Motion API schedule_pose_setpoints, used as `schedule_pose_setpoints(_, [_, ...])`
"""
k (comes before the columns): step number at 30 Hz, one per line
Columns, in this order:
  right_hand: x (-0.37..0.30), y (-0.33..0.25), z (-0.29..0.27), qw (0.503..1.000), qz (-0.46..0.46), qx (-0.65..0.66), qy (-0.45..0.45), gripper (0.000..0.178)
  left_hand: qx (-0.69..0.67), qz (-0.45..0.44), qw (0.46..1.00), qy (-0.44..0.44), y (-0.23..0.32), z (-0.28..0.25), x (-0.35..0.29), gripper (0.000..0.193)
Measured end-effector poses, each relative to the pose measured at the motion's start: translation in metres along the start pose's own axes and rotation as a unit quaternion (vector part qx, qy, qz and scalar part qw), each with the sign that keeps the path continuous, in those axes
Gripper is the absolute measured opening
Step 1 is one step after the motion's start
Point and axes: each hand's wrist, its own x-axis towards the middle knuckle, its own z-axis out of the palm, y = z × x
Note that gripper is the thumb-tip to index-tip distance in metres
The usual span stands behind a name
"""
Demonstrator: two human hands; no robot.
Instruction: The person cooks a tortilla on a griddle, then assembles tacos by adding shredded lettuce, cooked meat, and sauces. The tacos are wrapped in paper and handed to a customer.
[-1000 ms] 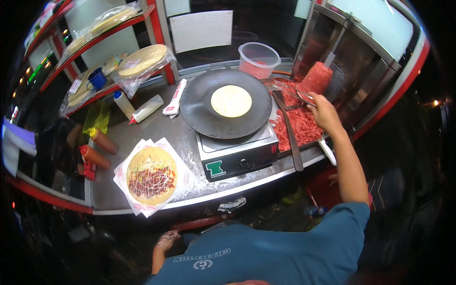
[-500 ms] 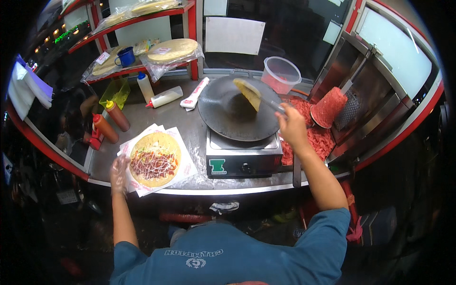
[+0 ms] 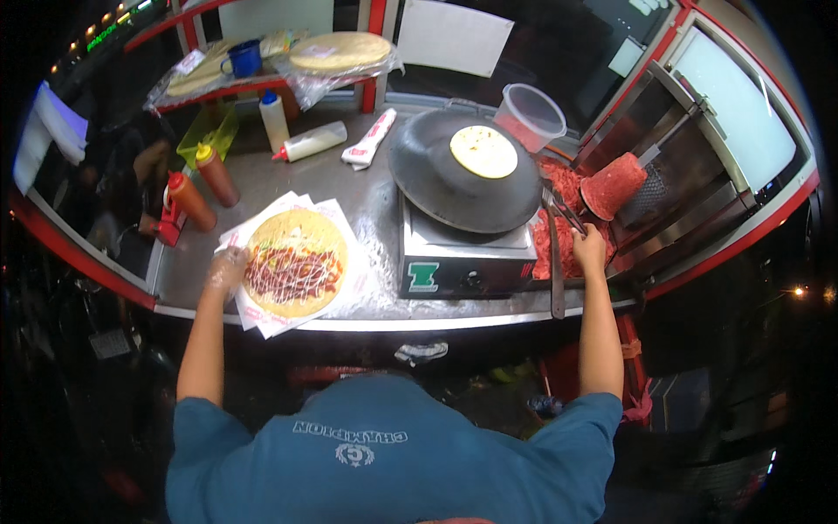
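The right hand clamps its fingers on tongs. The left hand is at paper under bread; its fingers' grip I cannot tell

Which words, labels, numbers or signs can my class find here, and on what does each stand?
Without copying the wording:
Blue shirt: white lettering and a crest, upside down.
Stove: green sticker, its small print unreadable.
White paper packet: red print, blurred.
Paper sheets under the flatbread: faint print, too small.
Green lit sign, upper left: blurred.
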Motion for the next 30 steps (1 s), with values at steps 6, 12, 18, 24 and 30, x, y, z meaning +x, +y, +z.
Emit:
schedule_pose_setpoints(6, [-0.051, -0.107, -0.011, 0.973, -0.109, 0.011, 0.203, 0.034, -0.412, -0.077, 0.904, -0.078, -0.063, 0.006, -0.008, 0.031])
schedule_pose_setpoints(12, [-0.263, -0.252, 0.013, 0.922, -0.077, 0.379, 0.008, 0.009, -0.364, 0.079, 0.927, -0.041, -0.034, 0.002, -0.023, 0.018])
schedule_pose_setpoints(18, [-0.284, -0.414, 0.076, 0.85, -0.207, 0.439, -0.206, 0.012, -0.178, 0.394, 0.892, -0.134, -0.032, -0.041, 0.013, 0.028])
schedule_pose_setpoints(24, [-0.154, -0.524, 0.213, 0.919, -0.222, 0.227, -0.233, 0.049, -0.037, 0.415, 0.871, -0.259, -0.028, -0.063, 0.035, 0.032])
schedule_pose_setpoints(30, [-0.123, -0.567, 0.251, 0.905, -0.188, 0.138, -0.355, 0.062, -0.122, 0.525, 0.831, -0.139, -0.05, -0.051, 0.017, 0.048])
